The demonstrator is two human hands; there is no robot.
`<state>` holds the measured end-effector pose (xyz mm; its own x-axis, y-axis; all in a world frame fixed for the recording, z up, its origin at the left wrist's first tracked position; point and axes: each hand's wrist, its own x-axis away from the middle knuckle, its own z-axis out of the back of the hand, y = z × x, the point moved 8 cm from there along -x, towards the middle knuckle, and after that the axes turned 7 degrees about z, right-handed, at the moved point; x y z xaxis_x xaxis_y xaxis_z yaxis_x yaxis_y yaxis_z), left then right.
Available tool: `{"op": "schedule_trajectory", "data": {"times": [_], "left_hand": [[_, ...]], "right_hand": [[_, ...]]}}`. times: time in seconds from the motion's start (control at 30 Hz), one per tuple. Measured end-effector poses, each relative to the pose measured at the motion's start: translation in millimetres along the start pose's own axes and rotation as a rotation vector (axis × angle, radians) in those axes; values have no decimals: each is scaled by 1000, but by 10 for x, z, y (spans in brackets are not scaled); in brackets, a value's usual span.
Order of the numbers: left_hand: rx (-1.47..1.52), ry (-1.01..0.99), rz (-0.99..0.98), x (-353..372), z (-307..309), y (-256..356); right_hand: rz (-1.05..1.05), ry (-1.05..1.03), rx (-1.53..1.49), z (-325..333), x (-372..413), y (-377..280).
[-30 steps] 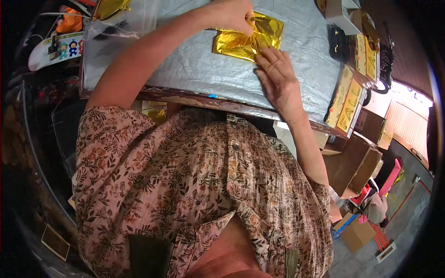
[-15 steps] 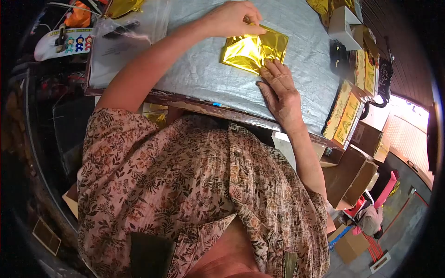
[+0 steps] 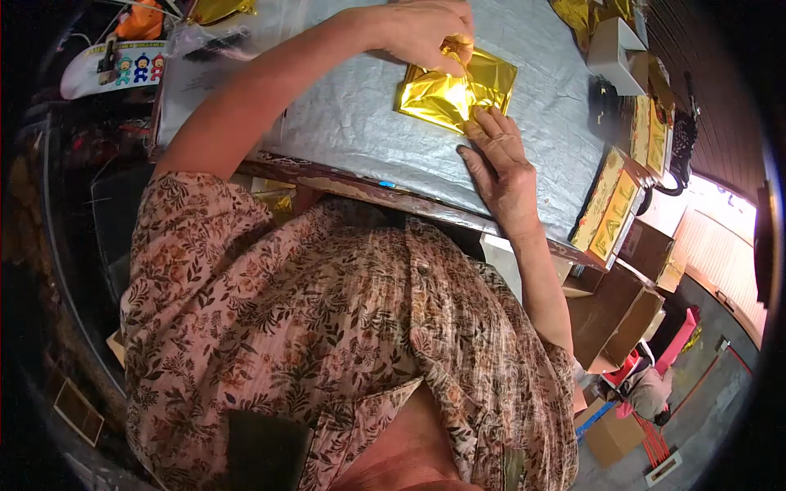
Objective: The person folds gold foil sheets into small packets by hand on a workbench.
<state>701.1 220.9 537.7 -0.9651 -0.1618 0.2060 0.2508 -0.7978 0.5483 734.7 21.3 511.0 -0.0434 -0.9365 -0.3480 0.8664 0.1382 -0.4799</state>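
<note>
A shiny gold foil packet lies on the grey cloth-covered table, crinkled and folded flat. My left hand is at its far edge, with thumb and fingers pinched together on a lifted part of the foil. Across the near right edge rests my right hand, its fingers stretched out on the foil and its thumb apart on the cloth. The layers under the fingers are hidden.
The worktable has a worn wooden front edge. At its right stand boxes marked FALL and a white box. Clear plastic lies at the left. Cardboard boxes are on the right.
My left hand has closed in a pinch on the foil and pulled part of it up toward the near side. The right hand stays nearly where it was.
</note>
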Motion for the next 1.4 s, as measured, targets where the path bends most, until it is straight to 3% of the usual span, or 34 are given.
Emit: {"op": "schedule_trajectory", "data": {"times": [0.27, 0.37, 0.43, 0.57, 0.63, 0.73, 0.77, 0.83, 0.87, 0.93, 1.07, 1.13, 1.4], "left_hand": [[-71, -9, -88, -61, 126, 53], [-82, 76, 29, -71, 137, -52], [-306, 378, -34, 96, 203, 67], [-46, 221, 48, -248, 98, -303], [272, 93, 278, -256, 16, -482], [372, 21, 374, -301, -106, -696], [369, 19, 371, -258, -88, -649], [382, 299, -27, -74, 255, -194], [383, 299, -25, -37, 300, -126], [13, 59, -91, -20, 162, 87], [-71, -5, -24, -77, 74, 11], [-37, 32, -84, -198, -39, -193], [87, 60, -18, -232, -70, -226]], "right_hand": [[-6, 15, -48, 0, 4, 13], [-8, 14, -51, 3, 10, 17], [-7, 14, -49, 4, 14, 23], [1, 13, -30, -5, 11, 16], [2, 17, -35, -1, 19, 25], [-10, 31, -53, -10, 28, 31], [-21, 35, -62, -8, 34, 43], [-16, 30, -52, 1, 32, 39], [-5, 20, -44, -4, 28, 28], [-1, 17, -45, -4, 30, 32], [-13, 16, -51, -12, 26, 32], [-9, 13, -40, 1, 31, 32], [-5, 13, -42, -20, 23, 44]]}}
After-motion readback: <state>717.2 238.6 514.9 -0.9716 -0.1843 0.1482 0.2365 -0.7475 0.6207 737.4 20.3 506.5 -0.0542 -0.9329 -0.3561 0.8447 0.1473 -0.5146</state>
